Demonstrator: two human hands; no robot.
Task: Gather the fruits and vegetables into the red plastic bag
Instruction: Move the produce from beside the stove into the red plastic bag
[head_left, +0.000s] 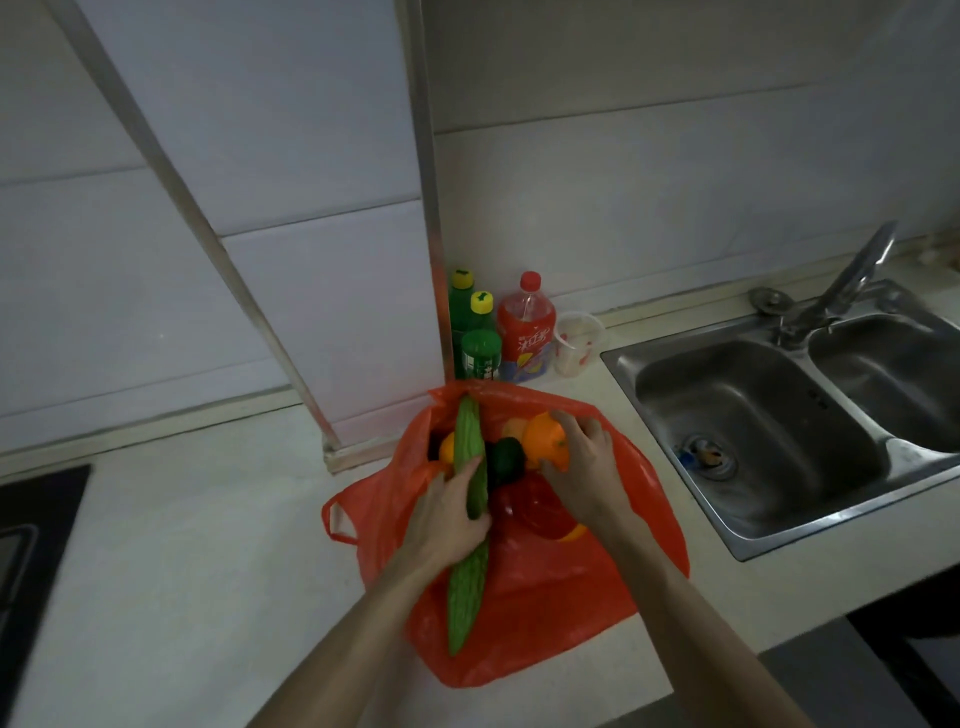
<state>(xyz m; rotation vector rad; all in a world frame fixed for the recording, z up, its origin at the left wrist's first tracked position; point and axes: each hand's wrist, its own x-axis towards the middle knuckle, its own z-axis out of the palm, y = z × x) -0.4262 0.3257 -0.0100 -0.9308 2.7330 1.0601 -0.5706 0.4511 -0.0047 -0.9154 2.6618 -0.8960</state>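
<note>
While the left hand (447, 512) grips the long green gourd (470, 519) lying across the red plastic bag (566, 587) on the counter (182, 545) and the right hand (584, 467) clasps the orange bell pepper (545, 441), the person would probably do best to tuck the pepper in deep, then angle the gourd inside.

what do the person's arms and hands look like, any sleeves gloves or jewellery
Both forearms are bare right to the bottom edge of the frame, with no sleeve in view. The left hand and right hand wear no gloves, and no watch, ring or bracelet shows on either wrist or the visible fingers.
</note>
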